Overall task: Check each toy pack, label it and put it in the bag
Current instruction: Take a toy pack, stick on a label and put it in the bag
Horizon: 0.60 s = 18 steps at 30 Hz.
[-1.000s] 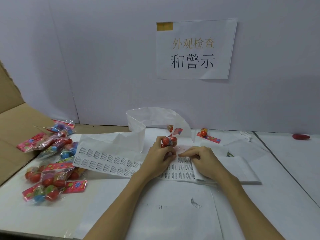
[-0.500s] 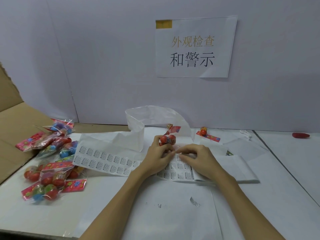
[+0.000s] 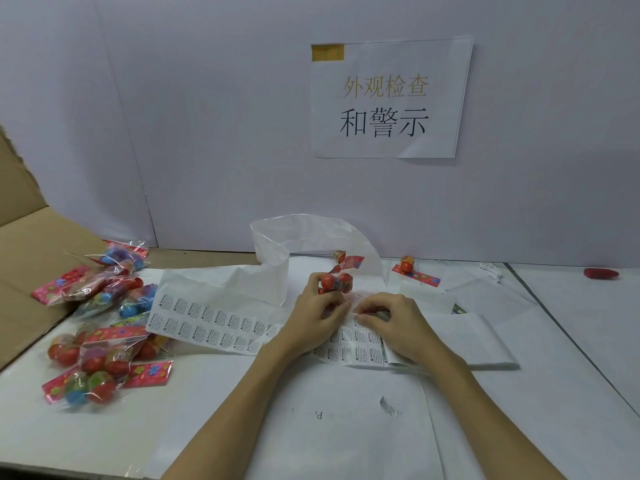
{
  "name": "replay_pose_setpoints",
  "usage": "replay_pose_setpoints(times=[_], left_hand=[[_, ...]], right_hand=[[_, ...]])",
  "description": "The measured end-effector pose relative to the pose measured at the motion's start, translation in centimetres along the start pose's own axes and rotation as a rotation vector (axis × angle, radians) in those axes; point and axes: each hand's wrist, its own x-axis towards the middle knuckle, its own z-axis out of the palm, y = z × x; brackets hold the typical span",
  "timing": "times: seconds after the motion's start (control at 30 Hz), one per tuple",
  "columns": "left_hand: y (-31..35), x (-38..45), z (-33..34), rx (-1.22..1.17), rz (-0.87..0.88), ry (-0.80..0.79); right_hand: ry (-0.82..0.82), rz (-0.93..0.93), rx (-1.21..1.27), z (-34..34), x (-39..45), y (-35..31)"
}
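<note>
My left hand (image 3: pixel 317 315) grips a clear toy pack (image 3: pixel 337 280) of red balls with a red header card, held just above the sheet of warning labels (image 3: pixel 214 323). My right hand (image 3: pixel 391 323) has its fingertips curled down on the right end of that sheet, pinching at a label right beside my left fingers. Behind both hands stands the open white plastic bag (image 3: pixel 277 244). A pile of several toy packs (image 3: pixel 97 327) lies at the left of the table.
A brown cardboard box flap (image 3: pixel 24 258) rises at the far left. One toy pack (image 3: pixel 414 271) lies behind my right hand, and a red object (image 3: pixel 601 273) sits far right. White paper sheets (image 3: pixel 346 427) cover the table. A printed sign (image 3: pixel 388 98) hangs on the wall.
My right hand has drawn back slightly along the label sheet, fingers curling at a label. The left hand keeps the pack almost in place.
</note>
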Motion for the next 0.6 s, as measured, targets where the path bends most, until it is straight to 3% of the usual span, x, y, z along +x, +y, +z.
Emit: replay_pose_setpoints(times=[0.2, 0.6], left_hand=[[0.33, -0.24, -0.54, -0.053, 0.005, -0.025], [0.72, -0.28, -0.71, 0.082, 0.139, -0.036]], right_hand=[[-0.004, -0.016, -0.025, -0.03, 0.04, 0.05], [0.032, -0.073, -0.161, 0.05, 0.12, -0.04]])
